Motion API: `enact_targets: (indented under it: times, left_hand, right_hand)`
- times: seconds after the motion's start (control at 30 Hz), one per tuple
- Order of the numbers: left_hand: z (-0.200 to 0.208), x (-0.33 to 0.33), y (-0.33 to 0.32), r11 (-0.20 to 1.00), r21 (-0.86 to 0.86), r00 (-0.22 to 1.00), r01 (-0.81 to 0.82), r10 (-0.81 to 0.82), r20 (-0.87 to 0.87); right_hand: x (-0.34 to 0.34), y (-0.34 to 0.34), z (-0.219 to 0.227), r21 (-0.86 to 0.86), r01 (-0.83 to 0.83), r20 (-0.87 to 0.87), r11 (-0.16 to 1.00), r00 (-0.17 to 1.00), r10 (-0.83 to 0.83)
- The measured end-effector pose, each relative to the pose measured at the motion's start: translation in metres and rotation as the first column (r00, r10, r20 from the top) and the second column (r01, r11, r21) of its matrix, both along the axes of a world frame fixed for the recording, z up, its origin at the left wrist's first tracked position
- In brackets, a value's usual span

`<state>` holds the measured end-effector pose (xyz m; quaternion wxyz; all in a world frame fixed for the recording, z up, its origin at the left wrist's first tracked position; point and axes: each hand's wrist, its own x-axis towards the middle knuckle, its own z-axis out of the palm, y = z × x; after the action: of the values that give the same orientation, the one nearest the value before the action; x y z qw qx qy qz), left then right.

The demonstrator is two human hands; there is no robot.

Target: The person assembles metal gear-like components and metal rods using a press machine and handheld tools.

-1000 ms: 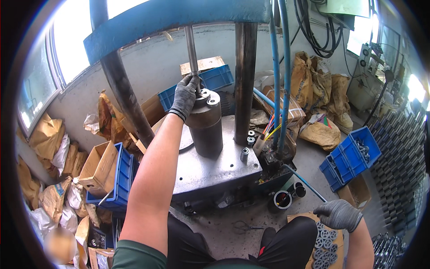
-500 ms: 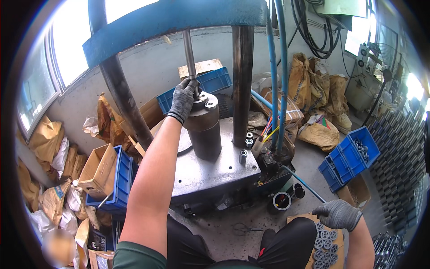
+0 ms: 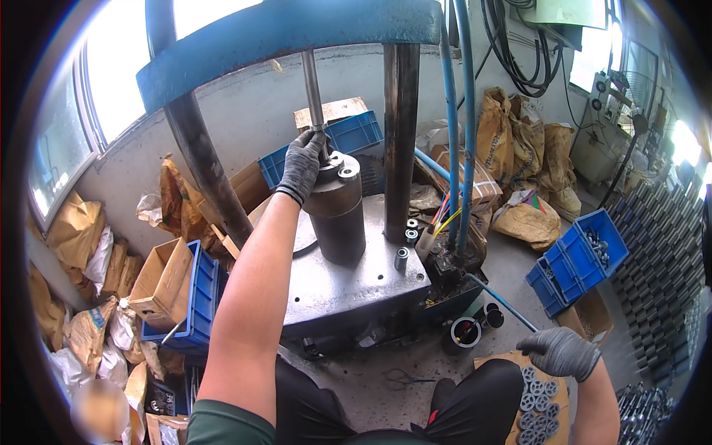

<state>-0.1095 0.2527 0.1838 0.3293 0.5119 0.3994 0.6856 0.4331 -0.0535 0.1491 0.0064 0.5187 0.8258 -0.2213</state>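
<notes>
The person's left hand (image 3: 302, 165), in a dark grey glove, is raised at arm's length, its fingers curled round the lower end of an upright steel rod (image 3: 312, 87) just above a dark metal cylinder (image 3: 338, 230); whether a smaller piece is pinched there too cannot be told. The rod comes down from beneath the blue crossbeam (image 3: 297, 35) of a press, and the cylinder stands upright on a metal bench (image 3: 326, 300), between two dark columns. On the cylinder's top, just beside the rod, sits a small ring-ended sleeve (image 3: 347, 173). The right hand (image 3: 561, 354), also gloved, is low at the person's right, clenched round the near end of a slim blue lever (image 3: 503, 300) that slants up toward the right side of the bench. Near the bench's right edge stand three short metal bushings (image 3: 401, 259), apart from the cylinder. Below the right hand, grey spoked discs (image 3: 540, 406) lie in rows on cardboard. A blue crate (image 3: 357, 132) sits behind the cylinder, and a dark round container (image 3: 465, 335) stands on the floor in front of the press.
</notes>
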Motion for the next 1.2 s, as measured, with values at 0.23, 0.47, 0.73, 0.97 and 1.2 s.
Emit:
enact_targets:
  times: [0.23,0.47,0.73,0.97,1.2]
  left_hand:
    - [-0.001,-0.004,0.002,1.000,0.001,1.000,-0.001,0.001,-0.018]
    - [0.003,-0.001,-0.007,0.996,0.077,0.998,-0.034,0.039,-0.056]
    - [0.009,0.004,-0.010,1.000,0.024,1.000,0.011,-0.011,-0.012]
    - [0.002,-0.010,-0.006,0.986,0.155,0.989,0.057,-0.076,0.124]
    - [0.006,0.004,-0.018,0.995,0.095,0.999,0.014,-0.018,0.042]
  right_hand:
    - [-0.002,0.007,0.006,0.102,0.022,-0.088,0.995,0.996,-0.013]
    - [-0.036,0.097,0.055,0.868,0.190,-0.239,0.459,0.970,0.049]
    - [-0.038,0.204,0.090,0.782,0.339,-0.390,0.522,0.921,-0.014]
    - [-0.039,0.215,0.093,0.729,0.415,-0.416,0.544,0.900,-0.129]
    - [-0.049,0.207,0.099,0.718,0.444,-0.337,0.537,0.896,-0.290]
